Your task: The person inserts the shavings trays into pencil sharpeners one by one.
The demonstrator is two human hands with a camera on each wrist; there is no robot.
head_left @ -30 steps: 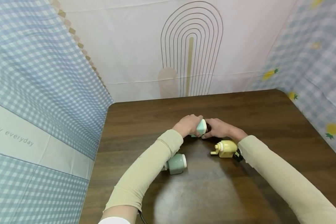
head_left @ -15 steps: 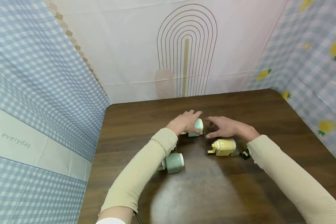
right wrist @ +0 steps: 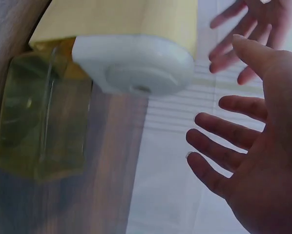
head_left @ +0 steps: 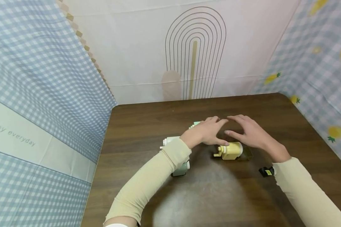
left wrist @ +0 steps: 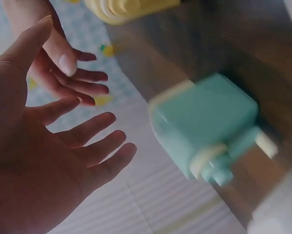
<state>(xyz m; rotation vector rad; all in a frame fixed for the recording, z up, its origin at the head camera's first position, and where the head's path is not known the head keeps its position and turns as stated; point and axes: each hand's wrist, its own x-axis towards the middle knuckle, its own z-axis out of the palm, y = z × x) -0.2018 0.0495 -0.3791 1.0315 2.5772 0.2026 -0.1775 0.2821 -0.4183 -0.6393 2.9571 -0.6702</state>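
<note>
My left hand point(head_left: 208, 130) has its fingers extended and holds nothing, above the yellow pencil sharpener point(head_left: 231, 151); its thumb overlaps the sharpener's top in the head view. Just right of it, my right hand point(head_left: 253, 134) is likewise spread and empty, thumb toward the left hand. The yellow sharpener lies with its crank to the left; a see-through drawer point(right wrist: 43, 117) sticks out at its white end. A mint pencil sharpener point(left wrist: 204, 122), mostly hidden behind the left hand in the head view, shows a stubby crank in the left wrist view.
A white sharpener point(head_left: 170, 140) and a dark green sharpener point(head_left: 180, 170) are partly covered by the left sleeve. A small black piece with a yellow label point(head_left: 266, 171) lies beside the right cuff. Cloth hangs behind the wooden table point(head_left: 142, 119).
Both hands have let go of the mint sharpener and moved right, toward the yellow one. The right forearm has swung outward, baring the yellow sharpener's drawer and the black piece.
</note>
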